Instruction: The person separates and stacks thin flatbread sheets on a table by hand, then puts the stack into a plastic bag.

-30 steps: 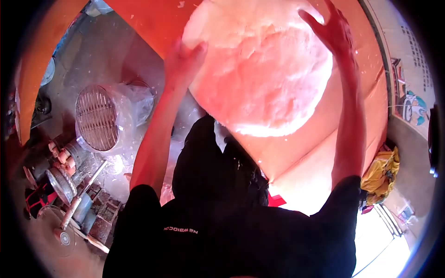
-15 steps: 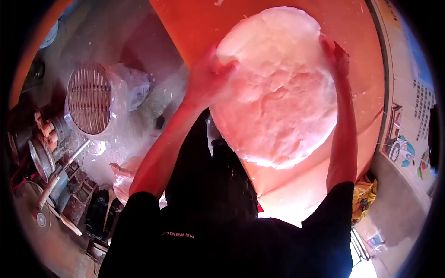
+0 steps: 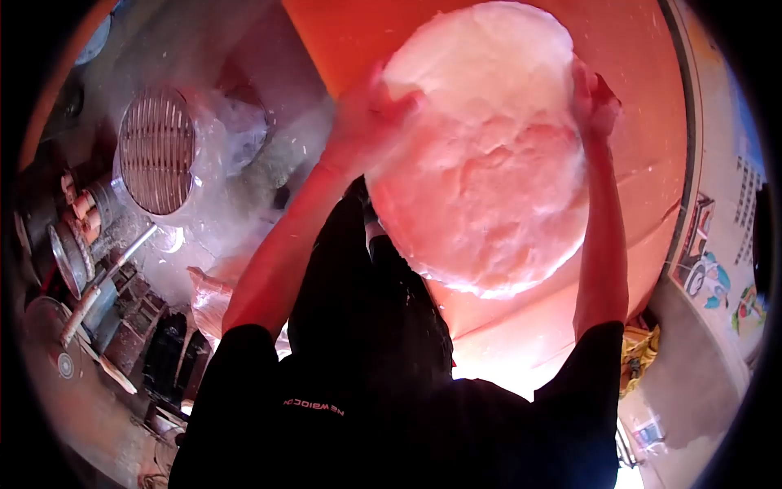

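Note:
A large, thick, round white slab (image 3: 481,155), lumpy and dough-like, fills the upper middle of the head view; I cannot tell exactly what it is. My left hand (image 3: 371,122) grips its left edge, with the thumb reaching over the top face. On the opposite side, my right hand (image 3: 596,102) holds the upper right edge, its fingers bent round the rim. The fingers under the slab are hidden, and the left hand is blurred by vapour. Behind the slab lies an orange surface (image 3: 643,155), lit red.
To the left stands a round slatted rack (image 3: 157,151) with clear plastic around it, in drifting vapour. Wooden-handled tools (image 3: 79,314) and a metal basin (image 3: 69,261) are at lower left. A yellow bag (image 3: 640,359) sits at lower right, beside a wall with printed pictures (image 3: 713,281).
Both hands keep their grip on the slab, which sits slightly differently tilted in view. The surroundings have shifted a little as the camera moved.

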Available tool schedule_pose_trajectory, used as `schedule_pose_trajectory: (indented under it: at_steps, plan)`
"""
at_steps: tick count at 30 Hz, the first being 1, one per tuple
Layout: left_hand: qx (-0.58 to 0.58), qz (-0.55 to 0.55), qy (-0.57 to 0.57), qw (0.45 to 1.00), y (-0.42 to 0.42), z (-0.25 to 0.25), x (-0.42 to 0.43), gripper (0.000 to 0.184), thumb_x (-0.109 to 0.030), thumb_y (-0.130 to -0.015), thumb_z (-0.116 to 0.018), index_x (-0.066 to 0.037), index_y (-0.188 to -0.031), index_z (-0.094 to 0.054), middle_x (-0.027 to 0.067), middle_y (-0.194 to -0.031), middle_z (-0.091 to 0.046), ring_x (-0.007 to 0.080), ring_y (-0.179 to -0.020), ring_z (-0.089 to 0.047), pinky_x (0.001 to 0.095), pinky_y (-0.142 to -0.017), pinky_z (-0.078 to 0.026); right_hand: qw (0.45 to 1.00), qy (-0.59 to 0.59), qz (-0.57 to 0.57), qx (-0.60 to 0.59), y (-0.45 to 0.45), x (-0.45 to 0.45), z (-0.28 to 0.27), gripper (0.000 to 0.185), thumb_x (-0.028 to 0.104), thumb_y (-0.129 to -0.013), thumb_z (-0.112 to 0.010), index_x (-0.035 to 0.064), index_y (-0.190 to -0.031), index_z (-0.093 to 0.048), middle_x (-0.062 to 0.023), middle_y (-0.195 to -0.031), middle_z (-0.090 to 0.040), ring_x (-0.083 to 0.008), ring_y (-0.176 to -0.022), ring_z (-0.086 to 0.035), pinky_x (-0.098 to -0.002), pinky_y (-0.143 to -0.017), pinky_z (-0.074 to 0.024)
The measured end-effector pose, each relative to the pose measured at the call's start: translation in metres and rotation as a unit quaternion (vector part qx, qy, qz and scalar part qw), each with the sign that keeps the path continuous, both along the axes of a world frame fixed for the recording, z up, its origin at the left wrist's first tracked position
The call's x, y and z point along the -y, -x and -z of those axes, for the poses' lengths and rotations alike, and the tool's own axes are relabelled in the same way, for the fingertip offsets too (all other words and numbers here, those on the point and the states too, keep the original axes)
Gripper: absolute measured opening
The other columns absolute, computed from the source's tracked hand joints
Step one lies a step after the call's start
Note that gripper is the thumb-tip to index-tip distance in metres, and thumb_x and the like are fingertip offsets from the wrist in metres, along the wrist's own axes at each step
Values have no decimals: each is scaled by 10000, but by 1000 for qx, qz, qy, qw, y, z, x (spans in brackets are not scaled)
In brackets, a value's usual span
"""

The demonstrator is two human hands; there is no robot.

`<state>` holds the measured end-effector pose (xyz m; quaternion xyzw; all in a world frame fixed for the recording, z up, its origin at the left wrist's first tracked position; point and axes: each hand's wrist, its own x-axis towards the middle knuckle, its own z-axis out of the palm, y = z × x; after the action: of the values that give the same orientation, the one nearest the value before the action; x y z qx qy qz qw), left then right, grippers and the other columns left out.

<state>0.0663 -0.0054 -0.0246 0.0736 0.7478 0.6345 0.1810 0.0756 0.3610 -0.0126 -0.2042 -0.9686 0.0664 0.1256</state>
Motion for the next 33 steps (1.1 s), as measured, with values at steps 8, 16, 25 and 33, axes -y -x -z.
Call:
schedule_pose_trajectory:
  at_steps: [8, 16, 25, 33]
  plan:
    - [59, 8, -126, 990, 1, -4, -2, 486, -192, -832, -675, 0, -1236, -483, 64, -1037, -607, 122, -915, -567, 277, -796, -469, 999, -2, 21, -32, -10, 13, -4, 606, 645, -824, -464, 103, -1000, -667, -195, -934, -667, -396, -892, -627, -469, -779, -499]
    - [-6, 39, 93, 995, 13, -35, 4, 580, -177, -831, -673, 25, -1309, -415, 149, -1168, -583, 207, -1069, -567, 312, -931, -430, 992, 110, 53, -38, -4, 30, -23, 409, 474, -878, -544, 119, -1036, -672, -168, -877, -676, -325, -852, -664, -415, -716, -514]
    - [-33, 204, -2, 978, 142, -43, -31, 596, -383, -930, -531, 39, -1332, -410, 169, -1293, -513, 257, -1245, -443, 370, -1043, -329, 960, 69, 260, -79, -168, 40, -90, 509, 357, -934, -518, 9, -1303, -475, -181, -1271, -523, -298, -1128, -530, -389, -950, -431]
    - [40, 328, -114, 937, 157, -23, -86, 503, -351, -986, -382, -2, -1345, -427, 183, -1331, -483, 304, -1244, -441, 365, -1052, -321, 535, 498, 623, -279, -213, 234, -67, 698, 541, -947, -400, -1, -1385, -360, -151, -1376, -421, -290, -1235, -425, -392, -1035, -357]
